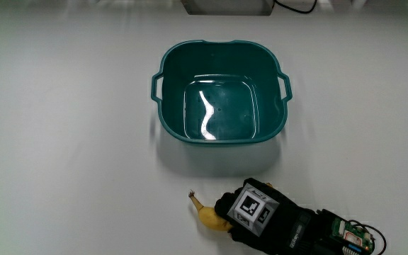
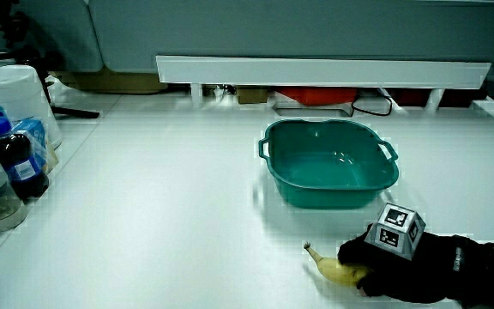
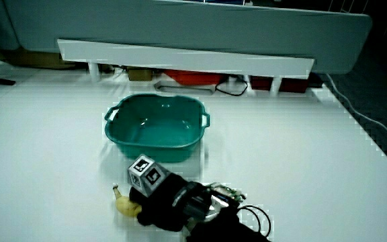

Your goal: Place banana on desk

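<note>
The banana point(image 1: 207, 214) lies on the white desk point(image 1: 62, 142), nearer the person than the teal basin point(image 1: 220, 92) (no legible writing anywhere). The hand point(image 1: 250, 212) rests on the desk with fingers curled around the banana's thick end.

Main view: overhead, straight down on the table point(image 1: 62, 142), tight framing, teal basin point(image 1: 220, 92) roughly centred, the hand point(image 1: 250, 212) at the person's edge. Both side views: from the person's side, looking forward and down across the table toward the low partition point(image 2: 316, 70) point(image 3: 180, 59), wider and farther off than the overhead. One side view also takes in bottles point(image 2: 11, 159) at the table's edge. All three views share the basin point(image 2: 328, 163) point(image 3: 155, 128), the hand point(image 2: 376, 257) point(image 3: 156, 198) and the tabletop around them
</note>
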`<state>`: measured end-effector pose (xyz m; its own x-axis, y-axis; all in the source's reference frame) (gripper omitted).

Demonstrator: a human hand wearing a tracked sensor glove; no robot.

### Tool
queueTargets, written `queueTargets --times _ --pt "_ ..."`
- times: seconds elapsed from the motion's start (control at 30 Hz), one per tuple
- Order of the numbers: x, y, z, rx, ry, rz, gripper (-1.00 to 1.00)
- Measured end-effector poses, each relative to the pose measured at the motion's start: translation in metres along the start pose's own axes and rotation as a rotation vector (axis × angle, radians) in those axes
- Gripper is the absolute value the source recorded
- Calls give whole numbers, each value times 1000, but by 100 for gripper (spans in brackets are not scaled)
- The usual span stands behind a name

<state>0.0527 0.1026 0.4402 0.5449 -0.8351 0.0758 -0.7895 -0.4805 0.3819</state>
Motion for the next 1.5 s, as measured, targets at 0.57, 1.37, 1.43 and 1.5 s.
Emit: queueTargets --times 0.57,1.37,1.43,1.5 --pt "-2 4 0 -104 47 -49 -18" --pt "5 0 -13 -147 95 -51 -82" --pt "7 -3 -12 -138 97 -52 -87" --pt "10 -5 -14 -127 105 -73 -92"
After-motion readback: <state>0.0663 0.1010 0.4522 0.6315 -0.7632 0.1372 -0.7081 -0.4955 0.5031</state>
